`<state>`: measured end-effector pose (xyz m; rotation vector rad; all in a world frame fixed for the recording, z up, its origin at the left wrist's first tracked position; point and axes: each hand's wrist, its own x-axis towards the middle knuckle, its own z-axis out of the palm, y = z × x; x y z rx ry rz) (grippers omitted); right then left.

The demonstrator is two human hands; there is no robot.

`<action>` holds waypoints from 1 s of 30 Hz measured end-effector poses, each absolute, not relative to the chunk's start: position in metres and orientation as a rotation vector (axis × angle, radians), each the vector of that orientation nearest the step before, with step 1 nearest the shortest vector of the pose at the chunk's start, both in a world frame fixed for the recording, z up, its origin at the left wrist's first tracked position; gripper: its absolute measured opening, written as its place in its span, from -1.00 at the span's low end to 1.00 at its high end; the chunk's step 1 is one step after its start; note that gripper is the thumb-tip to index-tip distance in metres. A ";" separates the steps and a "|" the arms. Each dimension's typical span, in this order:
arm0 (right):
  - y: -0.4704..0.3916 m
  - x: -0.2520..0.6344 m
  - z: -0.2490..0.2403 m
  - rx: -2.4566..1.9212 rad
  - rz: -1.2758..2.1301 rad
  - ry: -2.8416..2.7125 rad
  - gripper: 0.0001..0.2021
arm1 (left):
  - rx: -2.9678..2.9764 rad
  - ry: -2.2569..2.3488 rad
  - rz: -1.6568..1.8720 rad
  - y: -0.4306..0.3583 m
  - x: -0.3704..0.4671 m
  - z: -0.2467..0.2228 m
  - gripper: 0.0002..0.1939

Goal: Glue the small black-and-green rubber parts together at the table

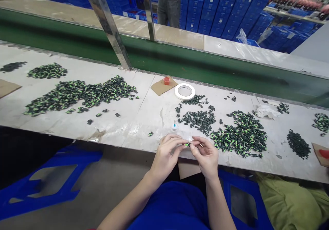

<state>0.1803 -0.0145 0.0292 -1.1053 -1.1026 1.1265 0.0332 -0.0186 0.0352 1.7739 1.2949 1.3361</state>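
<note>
Between the fingertips of both hands is a small black-and-green part point(187, 144), pinched just over the table's front edge. My left hand point(168, 151) closes on it from the left, thumb against forefinger. From the other side my right hand point(205, 153) pinches it too; its exact kind is too small to tell. Right of my hands spreads a pile of black-and-green parts point(241, 134). Beyond them lie small dark pieces point(199, 119). A tiny blue-tipped item point(174, 125) stands just past my left hand, and one loose black-and-green piece point(150, 134) lies to its left.
A white tape roll point(177, 92) and a red cup point(167, 81) on cardboard point(157, 88) sit at the back. A large pile point(77, 94) covers the left side. Behind run a metal post point(109, 26) and green belt point(180, 57); blue stools point(59, 185) stand below.
</note>
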 end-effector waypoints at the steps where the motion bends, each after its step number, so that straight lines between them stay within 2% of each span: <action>1: -0.015 0.182 0.031 -1.101 1.146 -1.124 -0.77 | 1.786 1.280 1.326 -0.018 0.032 0.035 -0.86; 6: -0.014 0.187 0.038 -1.122 1.205 -1.170 -0.72 | 1.777 1.246 1.263 -0.016 0.028 0.038 -0.85; 21: -0.017 0.185 0.025 -1.144 1.114 -1.197 -0.79 | 1.481 1.251 1.138 -0.021 0.038 0.044 -0.88; 24: -0.017 0.201 0.022 -1.200 1.077 -1.304 -0.82 | 1.556 1.249 1.044 -0.023 0.032 0.042 -0.79; 26: -0.014 0.219 0.020 -1.292 0.957 -1.326 -0.85 | 1.607 1.322 0.986 -0.023 0.020 0.040 -0.71; 30: -0.001 0.253 0.018 -1.623 0.368 -1.158 -0.77 | 1.751 1.804 1.080 -0.019 -0.016 0.026 -0.79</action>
